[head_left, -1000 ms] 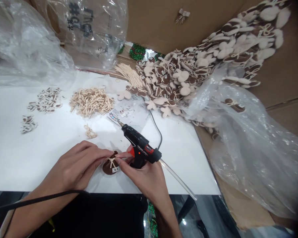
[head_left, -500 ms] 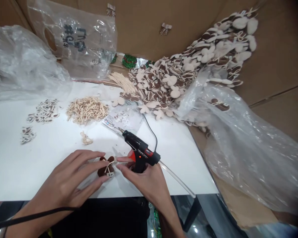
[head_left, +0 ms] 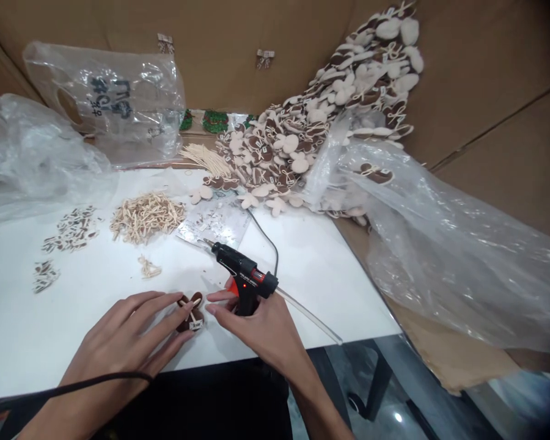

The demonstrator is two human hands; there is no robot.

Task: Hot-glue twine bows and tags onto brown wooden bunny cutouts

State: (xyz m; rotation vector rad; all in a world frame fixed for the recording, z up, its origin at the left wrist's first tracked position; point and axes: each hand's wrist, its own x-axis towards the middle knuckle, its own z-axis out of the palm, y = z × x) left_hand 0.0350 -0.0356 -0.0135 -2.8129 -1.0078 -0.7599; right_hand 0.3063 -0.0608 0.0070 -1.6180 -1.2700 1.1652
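The left hand lies spread, fingers loosely apart, its fingertips touching the left edge of a brown felt piece that rests flat on the white tabletop near the front edge. The right hand is half open, index finger and thumb stretched toward the piece's right side, just beside it. A glue gun stands right behind that hand.

Bright, even overhead light; soft shadows, corners darkened and stretched.
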